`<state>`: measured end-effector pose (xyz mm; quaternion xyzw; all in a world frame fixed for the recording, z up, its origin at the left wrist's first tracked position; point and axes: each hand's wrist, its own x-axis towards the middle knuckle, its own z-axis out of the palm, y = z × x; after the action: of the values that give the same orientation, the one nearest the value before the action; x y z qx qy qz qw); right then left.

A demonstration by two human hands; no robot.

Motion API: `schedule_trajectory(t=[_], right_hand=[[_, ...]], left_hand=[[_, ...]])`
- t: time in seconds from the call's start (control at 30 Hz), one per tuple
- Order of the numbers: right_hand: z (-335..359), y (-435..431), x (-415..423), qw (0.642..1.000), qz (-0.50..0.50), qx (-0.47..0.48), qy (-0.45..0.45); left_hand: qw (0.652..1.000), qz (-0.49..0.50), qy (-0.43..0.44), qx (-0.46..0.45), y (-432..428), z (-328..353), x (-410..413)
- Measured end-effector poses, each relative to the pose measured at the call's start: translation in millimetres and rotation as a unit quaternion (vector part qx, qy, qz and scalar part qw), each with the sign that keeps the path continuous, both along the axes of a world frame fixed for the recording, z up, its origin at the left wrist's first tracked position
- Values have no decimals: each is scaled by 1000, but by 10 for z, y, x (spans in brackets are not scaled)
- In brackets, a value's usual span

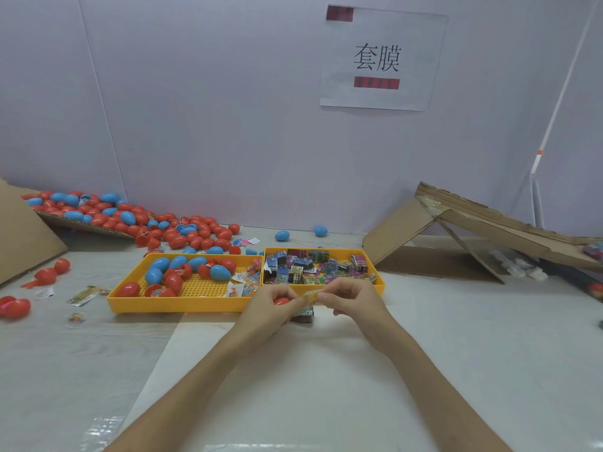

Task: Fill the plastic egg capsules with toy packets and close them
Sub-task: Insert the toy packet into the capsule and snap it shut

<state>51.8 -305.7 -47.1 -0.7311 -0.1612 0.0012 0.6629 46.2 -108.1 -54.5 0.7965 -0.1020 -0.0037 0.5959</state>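
My left hand (272, 305) grips a red egg capsule (281, 301) just in front of the two yellow trays. My right hand (350, 300) pinches a small clear yellowish toy packet (310, 295) right beside the capsule. A dark printed packet (303, 314) sits under my hands, half hidden. The left yellow tray (176, 303) holds red and blue capsules (182, 272) and small clear packets (243, 285). The right yellow tray (380, 283) is full of printed toy packets (313, 265).
A heap of red and blue capsules (137, 220) spills off a cardboard sheet at the back left. Loose red capsules (14, 308) and packets (88, 293) lie at the left. A folded cardboard ramp (473, 236) stands at the right. Two blue capsules (282, 235) lie behind the trays.
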Motion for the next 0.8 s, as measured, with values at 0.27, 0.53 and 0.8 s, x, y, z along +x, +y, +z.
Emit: schedule_trajectory(t=[0.27, 0.53, 0.8], right_hand=[[-28, 71, -28, 998, 38, 44, -32], [-2, 56, -39, 998, 41, 49, -5], [5, 62, -57, 996, 55, 34, 57]], left_hand=[[999, -9, -18, 26, 0, -20, -8], [999, -31, 19, -26, -16, 47, -49], [997, -16, 71, -15, 6, 81, -50]])
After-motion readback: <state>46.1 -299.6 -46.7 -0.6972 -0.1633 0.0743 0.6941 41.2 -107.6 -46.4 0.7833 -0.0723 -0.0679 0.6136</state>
